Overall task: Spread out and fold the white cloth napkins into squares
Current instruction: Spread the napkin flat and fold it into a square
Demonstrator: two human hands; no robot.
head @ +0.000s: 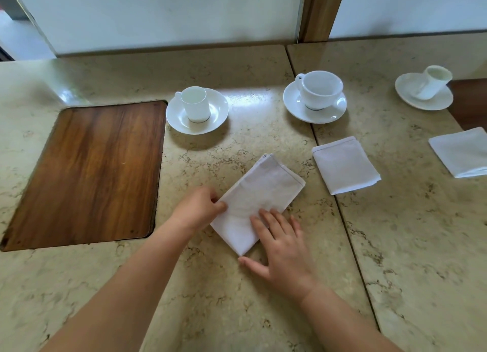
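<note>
A white cloth napkin (259, 196), folded into a long rectangle, lies slantwise on the beige marble table (210, 285) in the middle. My left hand (199, 206) pinches its left edge with curled fingers. My right hand (280, 246) lies flat with straight fingers pressing on the napkin's near right part. Two more white napkins lie folded into squares to the right: one (345, 165) just across the table seam, another (461, 151) at the right edge of the view.
A dark wooden inset panel (87, 172) fills the table's left side. Three white cups on saucers stand farther back: a straight cup (195, 104), a round cup (320, 89) and a tilted one (432, 83) at far right. A frosted wall panel runs behind.
</note>
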